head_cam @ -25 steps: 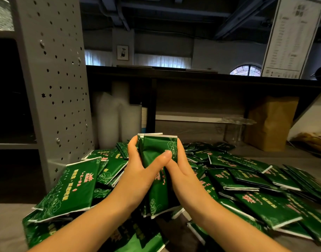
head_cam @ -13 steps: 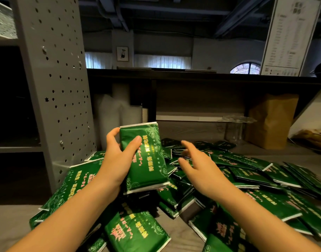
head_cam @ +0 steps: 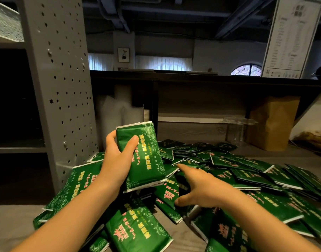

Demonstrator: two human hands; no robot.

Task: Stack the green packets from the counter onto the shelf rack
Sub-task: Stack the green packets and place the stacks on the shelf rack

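**Right hand goes back to the pile for more**

Since 1 second ago the 2-handed clasp has split: the right hand (head_cam: 201, 190) has let go of the bundle and dropped toward the heap, while the left hand (head_cam: 116, 166) has kept the bundle (head_cam: 143, 157) raised and turned its printed face to the camera.

The left hand grips that bundle upright, thumb across the front and fingers curled behind. White edges at its top suggest more than 1 packet, though I cannot tell how many. The right hand is spread wide, forefinger stretched forward and thumb low, resting over loose packets and holding nothing yet.

Most of the green packets (head_cam: 247, 171) lie in a sprawling heap on the counter (head_cam: 10, 224), some leaning against the perforated upright of the shelf rack (head_cam: 65, 79). Its shelf (head_cam: 17, 148), to the left, is dark, and nothing stacked on it can be made out.

My reading is that gathering is under way and the stacking has hardly begun. Risks from here:

- The wrappers look glossy, so a bundle pinched in 1 hand could fan out or slip as another packet is added.
- Pulling a packet from under its neighbours could set the heap sliding toward the near edge of the counter.
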